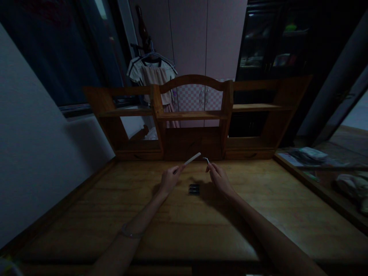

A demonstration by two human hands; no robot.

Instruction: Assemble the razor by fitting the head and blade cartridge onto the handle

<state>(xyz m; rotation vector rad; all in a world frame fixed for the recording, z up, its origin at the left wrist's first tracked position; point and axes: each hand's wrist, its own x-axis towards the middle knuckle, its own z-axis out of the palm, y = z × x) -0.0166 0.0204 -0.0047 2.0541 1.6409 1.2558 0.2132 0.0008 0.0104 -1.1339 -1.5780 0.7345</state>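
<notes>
My left hand (169, 179) is closed around one end of a slim white stick (192, 158) with a rounded tip, which slants up to the right above the desk. In my right hand (217, 176) is a pair of thin metal tweezers (206, 159), its bent tip pointing left toward the stick. A small gap separates the two tools. Below and between my hands, a small dark rectangular piece with several stripes (194, 189) lies on the wooden desk (161, 234); in this dim light I cannot make out what it is.
A wooden shelf unit (193, 115) with compartments and small drawers stands along the desk's far edge. To the left is a white wall (51, 153). Clothes (152, 73) hang behind the shelves. Past the desk's right rim lie papers and a plastic-wrapped item (313, 154).
</notes>
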